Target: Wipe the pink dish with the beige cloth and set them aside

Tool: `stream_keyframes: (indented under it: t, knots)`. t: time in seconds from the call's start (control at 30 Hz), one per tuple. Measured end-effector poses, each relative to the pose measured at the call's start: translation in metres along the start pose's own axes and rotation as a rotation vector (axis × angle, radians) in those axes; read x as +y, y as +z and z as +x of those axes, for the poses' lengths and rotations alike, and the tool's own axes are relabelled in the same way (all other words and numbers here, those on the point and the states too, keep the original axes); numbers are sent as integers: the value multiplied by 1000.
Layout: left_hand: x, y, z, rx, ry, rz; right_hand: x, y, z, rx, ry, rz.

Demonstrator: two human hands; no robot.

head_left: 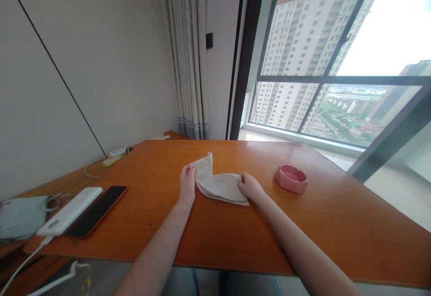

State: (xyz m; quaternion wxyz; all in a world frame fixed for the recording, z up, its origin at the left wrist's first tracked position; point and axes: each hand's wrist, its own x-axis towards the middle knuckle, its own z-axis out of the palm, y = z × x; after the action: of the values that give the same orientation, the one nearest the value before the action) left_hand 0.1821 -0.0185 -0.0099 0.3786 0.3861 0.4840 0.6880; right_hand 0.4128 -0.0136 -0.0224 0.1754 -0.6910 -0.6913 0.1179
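A light grey cloth [224, 187] lies partly folded on the wooden table, its left end lifted into an upright flap. My left hand [187, 184] pinches the raised left edge between thumb and fingers. At the cloth's right end, my right hand [251, 185] is closed on the edge near the tabletop, the fingertips partly hidden. A pink ashtray [292, 178] stands to the right of my right hand, apart from it.
On the left of the wooden table [151, 237] lie a black phone [97, 211] and a white power bank [70, 211] with a cable plugged in. Beyond them are a grey pouch [22, 217] and a power strip [117, 152]. A window [323, 79] rises behind the table.
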Motion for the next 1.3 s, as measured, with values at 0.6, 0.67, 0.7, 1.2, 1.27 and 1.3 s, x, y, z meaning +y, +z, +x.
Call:
stream_keyframes:
  t: [0.6,0.67,0.7,1.2,1.27,1.3]
  knots:
    - [-1,-32,22,-351,30,1229,30,-15,-7,-70,109,242]
    - [-2,-32,22,-376,21,1228,31,-14,-7,-114,116,273]
    - [-2,-32,21,-376,22,1232,32,-13,-7,-135,118,277]
    - [-6,-36,19,-365,91,1325,33,-31,-13,-286,-104,176]
    - [-5,-35,19,-361,86,1330,34,-29,-13,-305,-125,179]
    - [-5,-35,19,-360,82,1332,34,-29,-13,-307,-127,179]
